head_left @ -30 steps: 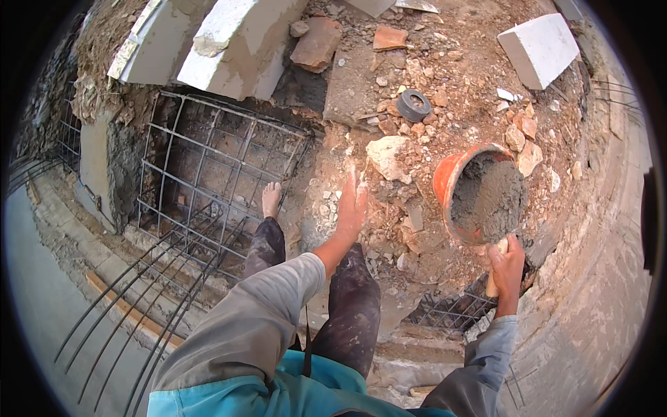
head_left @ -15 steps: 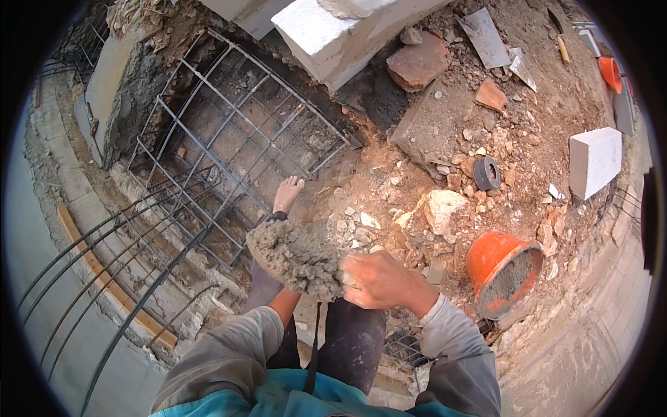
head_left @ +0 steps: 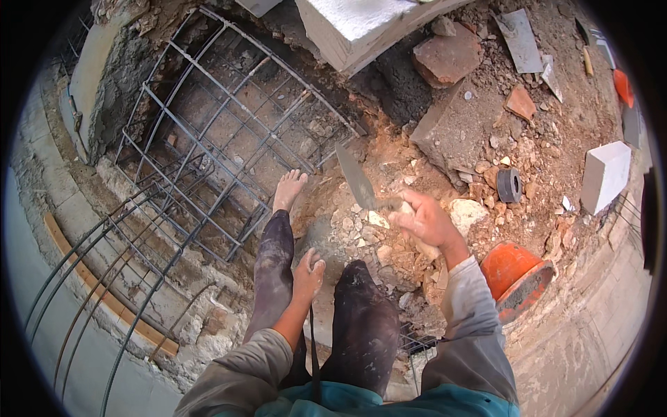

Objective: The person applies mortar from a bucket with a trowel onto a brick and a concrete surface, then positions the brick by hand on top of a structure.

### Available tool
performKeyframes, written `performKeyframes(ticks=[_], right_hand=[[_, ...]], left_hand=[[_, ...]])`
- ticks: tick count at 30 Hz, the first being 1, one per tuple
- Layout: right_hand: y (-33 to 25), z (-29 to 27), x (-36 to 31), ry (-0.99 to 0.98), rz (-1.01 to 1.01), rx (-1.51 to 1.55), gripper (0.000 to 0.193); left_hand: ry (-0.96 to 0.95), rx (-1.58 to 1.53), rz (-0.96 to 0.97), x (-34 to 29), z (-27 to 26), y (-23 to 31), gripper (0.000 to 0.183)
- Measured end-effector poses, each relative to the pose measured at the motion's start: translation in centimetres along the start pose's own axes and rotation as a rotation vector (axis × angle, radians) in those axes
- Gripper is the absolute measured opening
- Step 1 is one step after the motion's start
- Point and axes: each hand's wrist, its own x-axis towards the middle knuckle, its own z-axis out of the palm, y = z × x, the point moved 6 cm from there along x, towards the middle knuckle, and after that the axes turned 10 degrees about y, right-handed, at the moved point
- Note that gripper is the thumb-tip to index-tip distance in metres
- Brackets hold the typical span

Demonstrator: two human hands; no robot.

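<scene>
My right hand (head_left: 429, 221) is wrapped round the handle of a trowel (head_left: 356, 179). The grey blade points away and to the left, over the rubble, with no lump of mortar on it. My left hand (head_left: 307, 275) hangs beside my left knee, its fingers loosely bent and a little apart, with nothing in it. An orange bucket (head_left: 513, 271) containing grey mortar (head_left: 526, 290) leans on its side to the right of my right forearm.
A steel rebar cage (head_left: 229, 125) lies in the pit ahead on the left; long bars (head_left: 90, 260) stick out near a wooden strip (head_left: 104, 299). White blocks (head_left: 354, 35) stand ahead, another block (head_left: 606, 177) at right. Broken stones and a black ring (head_left: 508, 185) lie on the dirt.
The big mortar lump between my hands is gone, and the trowel blade now shows bare. My right hand has moved right and away; my left hand, hidden before, is visible.
</scene>
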Motion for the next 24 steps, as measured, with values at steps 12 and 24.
performKeyframes(ticks=[12,24], right_hand=[[7.3,-17.2,-45.7,0.934,0.547,-1.089,0.025],[12.9,-19.9,-40.0,0.666,0.439,-1.107,0.016]], left_hand=[[-0.603,0.132,0.758,-13.5,21.1,24.1,0.052],[-0.598,-0.360,0.577,-21.5,35.9,27.7,0.047]])
